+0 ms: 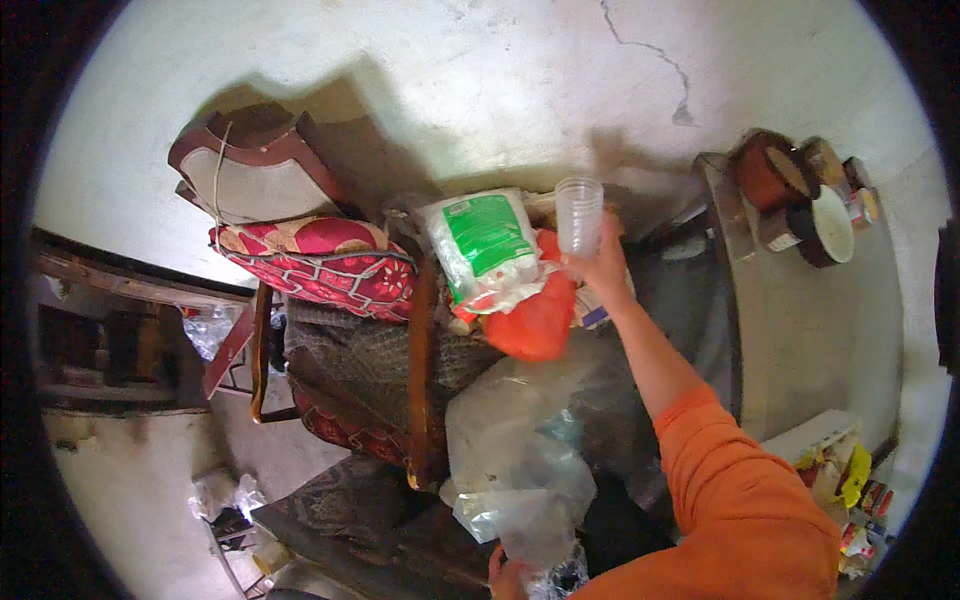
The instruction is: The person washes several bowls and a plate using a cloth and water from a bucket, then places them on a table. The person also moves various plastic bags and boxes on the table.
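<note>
My right hand (604, 266) is closed around a stack of clear plastic cups (579, 214), raised near the wall. Below and left of the cups lies a white plastic package with a green printed panel (487, 232). An orange-red plastic bag (532, 322) bulges out under that package. Low in the view, my left hand (510, 576) grips the narrow end of a large clear plastic bag (517, 457), which spreads upward in front of me. The bottom edge of the view cuts off part of this hand.
A wooden armchair (420, 375) with a red patterned cushion (322, 262) stands left. On the right, a table (817, 337) carries a brown pot (772, 176) and a dark pot with a pale inside (829, 229). An open box (817, 442) holds packets at lower right.
</note>
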`<action>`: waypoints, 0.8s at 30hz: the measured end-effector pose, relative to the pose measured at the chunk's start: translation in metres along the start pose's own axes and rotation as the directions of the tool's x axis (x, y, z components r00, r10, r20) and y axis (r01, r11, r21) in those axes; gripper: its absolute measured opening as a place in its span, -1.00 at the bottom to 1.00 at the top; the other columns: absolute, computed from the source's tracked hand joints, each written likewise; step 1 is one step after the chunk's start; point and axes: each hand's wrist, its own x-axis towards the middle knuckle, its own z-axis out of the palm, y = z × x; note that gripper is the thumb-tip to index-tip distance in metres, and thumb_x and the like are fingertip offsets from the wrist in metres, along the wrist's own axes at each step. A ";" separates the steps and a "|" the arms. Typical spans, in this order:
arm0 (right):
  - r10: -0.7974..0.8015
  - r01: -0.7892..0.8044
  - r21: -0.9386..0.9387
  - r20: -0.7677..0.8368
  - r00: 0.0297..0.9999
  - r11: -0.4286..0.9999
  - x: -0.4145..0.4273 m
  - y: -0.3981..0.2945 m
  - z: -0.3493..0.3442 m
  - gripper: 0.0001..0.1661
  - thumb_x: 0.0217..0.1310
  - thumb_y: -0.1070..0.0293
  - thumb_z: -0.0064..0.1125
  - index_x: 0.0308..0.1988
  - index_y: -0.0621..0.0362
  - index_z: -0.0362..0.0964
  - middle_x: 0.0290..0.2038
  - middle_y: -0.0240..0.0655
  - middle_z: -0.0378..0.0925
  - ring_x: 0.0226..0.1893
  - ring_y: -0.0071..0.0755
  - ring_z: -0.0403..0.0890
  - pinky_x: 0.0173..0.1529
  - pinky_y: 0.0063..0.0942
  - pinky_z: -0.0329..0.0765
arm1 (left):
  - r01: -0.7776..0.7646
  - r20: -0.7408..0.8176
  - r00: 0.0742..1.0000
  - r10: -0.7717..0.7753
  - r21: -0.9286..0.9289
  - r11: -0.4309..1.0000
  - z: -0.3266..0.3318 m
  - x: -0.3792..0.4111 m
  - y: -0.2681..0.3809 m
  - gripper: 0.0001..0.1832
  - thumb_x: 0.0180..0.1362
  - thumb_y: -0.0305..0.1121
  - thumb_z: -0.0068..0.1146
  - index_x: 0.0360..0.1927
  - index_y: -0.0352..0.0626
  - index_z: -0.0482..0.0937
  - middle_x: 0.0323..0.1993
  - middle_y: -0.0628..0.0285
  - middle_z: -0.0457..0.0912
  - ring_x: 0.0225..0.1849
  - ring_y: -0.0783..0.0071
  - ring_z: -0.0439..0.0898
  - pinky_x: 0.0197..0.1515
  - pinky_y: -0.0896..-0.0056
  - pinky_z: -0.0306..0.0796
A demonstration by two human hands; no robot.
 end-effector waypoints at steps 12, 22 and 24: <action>-0.280 0.148 -0.655 -0.101 0.955 0.741 -0.043 -0.088 -0.164 0.14 -0.34 0.23 0.49 0.24 0.25 0.04 0.02 0.01 0.37 0.03 0.13 0.38 0.15 -0.09 0.29 | -0.325 0.143 0.940 0.309 0.111 0.939 -0.028 0.011 -0.030 -0.51 0.16 -0.24 -0.11 0.14 -0.25 0.34 0.09 0.03 0.37 0.05 0.16 0.41 0.03 0.14 0.43; -0.069 -0.324 -0.491 -0.625 0.778 0.809 -0.009 -0.071 -0.329 0.05 -0.27 0.45 0.42 0.24 0.30 0.03 0.09 0.02 0.35 0.10 0.08 0.37 0.19 -0.20 0.30 | -0.487 0.326 0.862 0.388 0.325 0.811 -0.057 0.017 -0.040 -0.50 0.22 -0.26 -0.13 0.21 -0.23 0.31 0.15 0.05 0.34 0.11 0.19 0.39 0.06 0.16 0.42; -0.117 -0.382 -0.534 -0.682 0.722 0.754 -0.002 -0.044 -0.347 0.03 -0.24 0.46 0.40 0.25 0.30 0.02 0.08 -0.01 0.37 0.08 0.06 0.39 0.17 -0.20 0.32 | -0.520 0.415 0.834 0.363 0.375 0.767 -0.050 0.011 -0.030 -0.54 0.22 -0.27 -0.13 0.18 -0.21 0.32 0.11 0.08 0.35 0.07 0.21 0.40 0.03 0.18 0.42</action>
